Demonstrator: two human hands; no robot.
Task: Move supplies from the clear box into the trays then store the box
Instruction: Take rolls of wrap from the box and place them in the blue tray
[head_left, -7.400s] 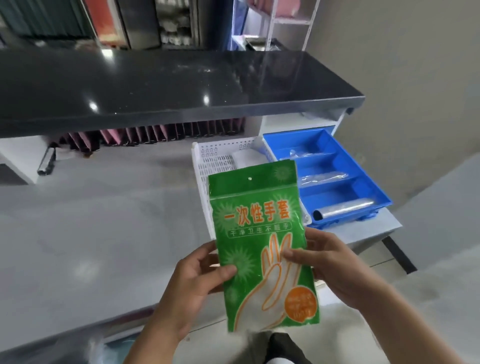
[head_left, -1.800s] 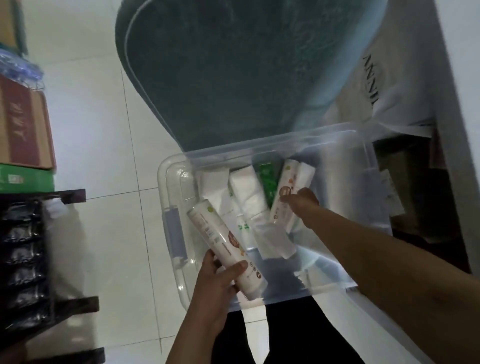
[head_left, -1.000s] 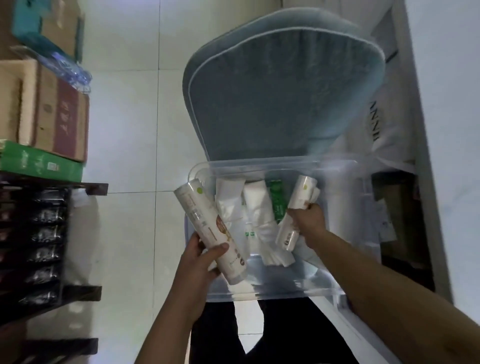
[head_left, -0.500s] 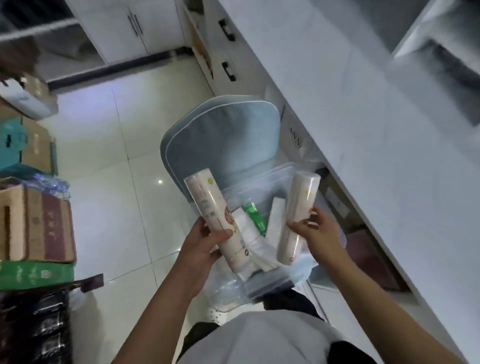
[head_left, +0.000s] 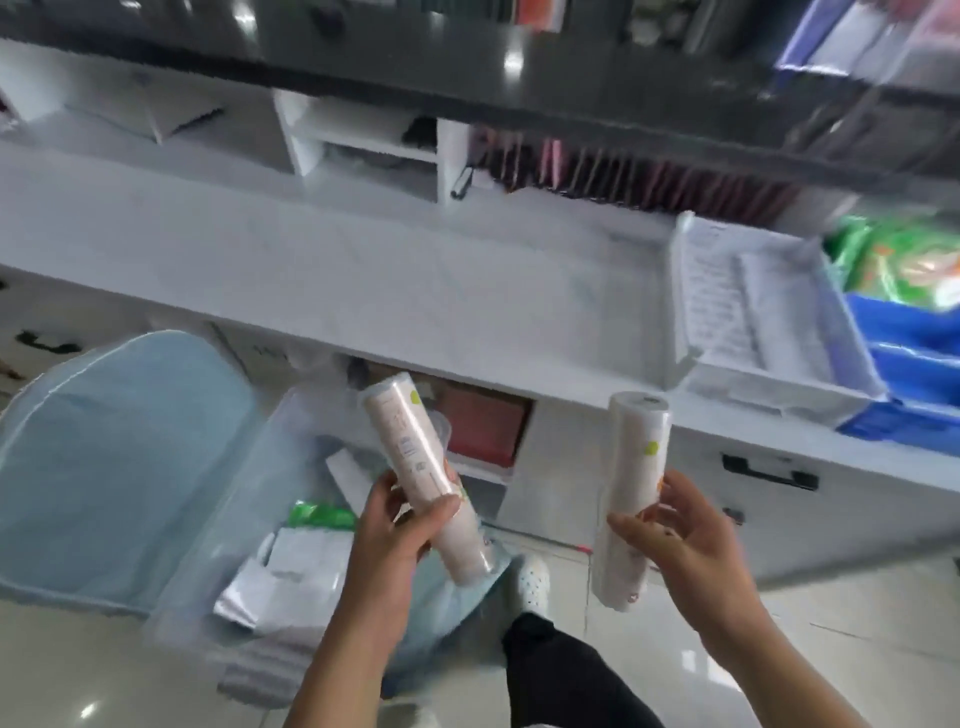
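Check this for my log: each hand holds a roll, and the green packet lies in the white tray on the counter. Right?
Not quite. The head view shows the green packet in the blue tray, not the white tray. The left hand and right hand do each hold a roll.

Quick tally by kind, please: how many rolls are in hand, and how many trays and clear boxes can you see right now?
Rolls in hand: 2, the left roll in the left hand, the right roll in the right hand
Trays on the counter: 2, white tray, blue tray
Clear boxes: 1, clear box on the floor
Total: 5
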